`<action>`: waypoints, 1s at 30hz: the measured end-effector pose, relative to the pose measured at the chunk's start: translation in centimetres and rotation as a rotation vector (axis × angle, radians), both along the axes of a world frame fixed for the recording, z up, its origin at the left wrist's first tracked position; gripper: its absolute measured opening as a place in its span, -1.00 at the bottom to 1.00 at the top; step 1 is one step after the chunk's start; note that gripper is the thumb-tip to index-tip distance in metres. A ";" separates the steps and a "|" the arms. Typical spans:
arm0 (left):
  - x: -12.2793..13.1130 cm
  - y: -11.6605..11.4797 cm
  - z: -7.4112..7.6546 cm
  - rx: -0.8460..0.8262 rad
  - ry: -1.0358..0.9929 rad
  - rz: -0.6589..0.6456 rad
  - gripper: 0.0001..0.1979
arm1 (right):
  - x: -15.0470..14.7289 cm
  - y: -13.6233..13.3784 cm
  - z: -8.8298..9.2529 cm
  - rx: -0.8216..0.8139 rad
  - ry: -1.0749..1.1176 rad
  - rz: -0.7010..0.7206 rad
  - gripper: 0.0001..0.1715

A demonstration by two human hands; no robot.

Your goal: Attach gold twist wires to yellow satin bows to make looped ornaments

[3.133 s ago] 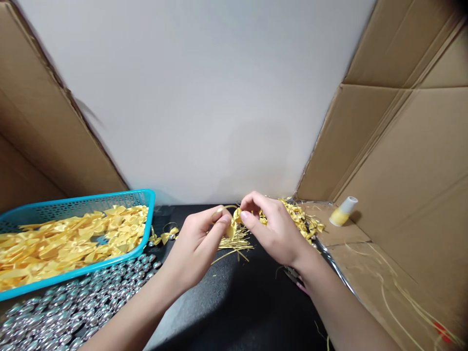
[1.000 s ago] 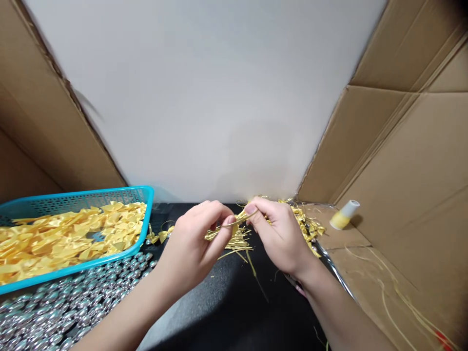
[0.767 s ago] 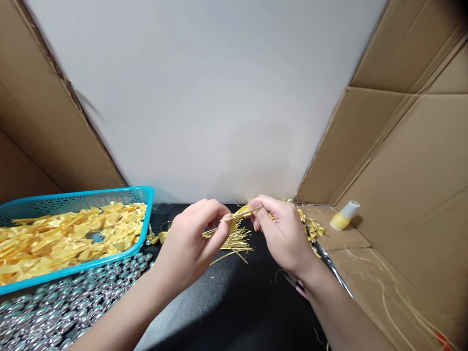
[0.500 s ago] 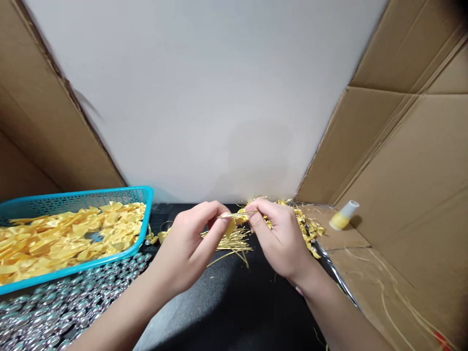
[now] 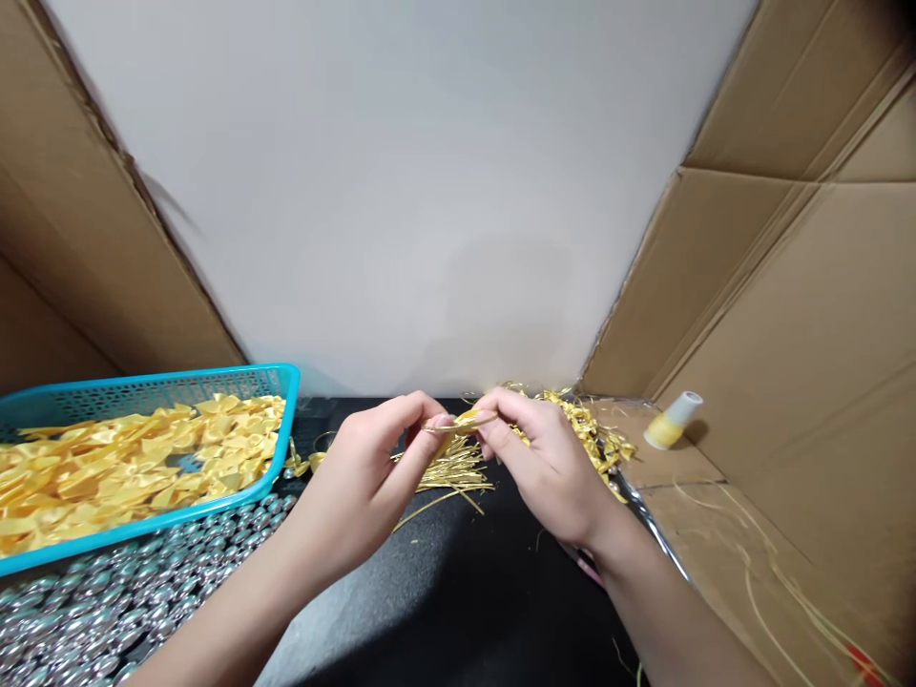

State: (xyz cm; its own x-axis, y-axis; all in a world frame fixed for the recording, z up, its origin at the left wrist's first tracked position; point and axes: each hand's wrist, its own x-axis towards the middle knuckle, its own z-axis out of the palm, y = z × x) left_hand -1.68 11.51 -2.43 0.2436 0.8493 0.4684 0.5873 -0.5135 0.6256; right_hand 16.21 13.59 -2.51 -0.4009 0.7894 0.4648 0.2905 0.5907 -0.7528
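Observation:
Between my two hands a short gold cord (image 5: 458, 426) is stretched, with a yellow ribbon bow (image 5: 468, 417) just behind it. My left hand (image 5: 383, 468) pinches the cord's left end between thumb and forefinger. On the other side my right hand (image 5: 540, 458) has its thumb and fingers closed on the right end and the bow. Beneath them a bundle of cut gold cords (image 5: 458, 468) lies on the black tabletop. Part of the bow is hidden by the fingers.
A blue basket (image 5: 290, 420) full of yellow ribbon bows (image 5: 143, 458) stands at left. Silvery beads (image 5: 164, 592) spread in front of it. Gold-and-yellow finished pieces (image 5: 593, 434) are heaped behind my right hand. A thread spool (image 5: 673, 422) stands on cardboard at right.
My right hand has moved slightly left, closer to my left hand. The gold cord between them now bows out a little instead of lying straight.

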 end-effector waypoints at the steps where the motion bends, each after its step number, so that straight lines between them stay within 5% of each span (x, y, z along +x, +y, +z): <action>1: 0.0 0.0 -0.1 0.002 0.004 0.005 -0.70 | 0.0 0.0 0.0 0.034 0.023 -0.032 -0.81; 7: 0.1 0.0 -0.4 0.101 0.030 0.062 -0.72 | -0.5 -0.7 -0.2 0.238 0.155 -0.271 -0.87; 20: 0.3 0.4 -1.2 0.559 0.290 0.162 -0.83 | -1.0 -0.3 -0.3 -0.045 0.190 -0.201 -0.92; 30: 0.2 0.6 -1.6 0.647 0.276 0.195 -0.86 | -1.4 -0.4 -0.9 0.090 0.231 -0.222 -0.93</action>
State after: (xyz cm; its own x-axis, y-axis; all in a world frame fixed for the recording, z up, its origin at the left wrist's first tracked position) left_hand -1.45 12.12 -4.05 0.2984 0.4631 0.8345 0.7981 -0.6006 0.0479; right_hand 14.83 13.17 -3.39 -0.0997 0.7971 0.5956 0.2468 0.5997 -0.7612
